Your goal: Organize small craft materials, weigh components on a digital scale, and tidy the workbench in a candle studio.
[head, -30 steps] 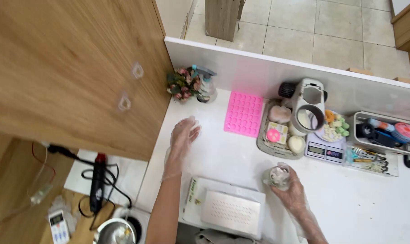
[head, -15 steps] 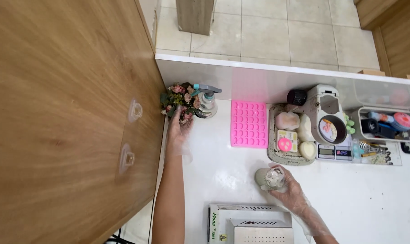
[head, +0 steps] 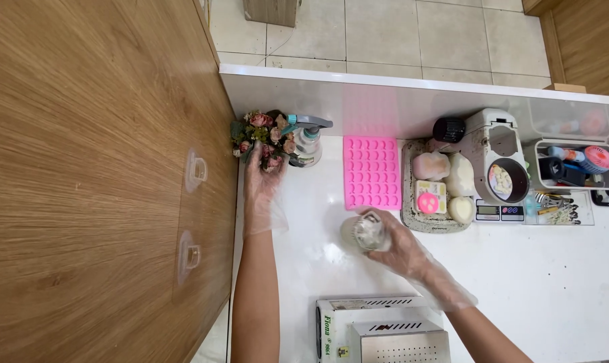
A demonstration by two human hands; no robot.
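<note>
Both hands wear thin clear plastic gloves. My left hand reaches to the back left of the white counter and its fingers touch a small bunch of pink flowers; whether it grips them I cannot tell. A spray bottle with a grey and teal head stands right beside the flowers. My right hand holds a small clear glass jar from the side, just in front of a pink silicone mould with many square cells.
A grey tray holds soap-like bars and a pink round piece. Right of it stand a white machine with a bowl, a small scale and a clear bin of tools. A white perforated appliance sits at the near edge. A wooden wall is at left.
My left hand has gone from the open counter back to the flowers. My right hand with the jar has moved up toward the pink mould. The view has shifted forward.
</note>
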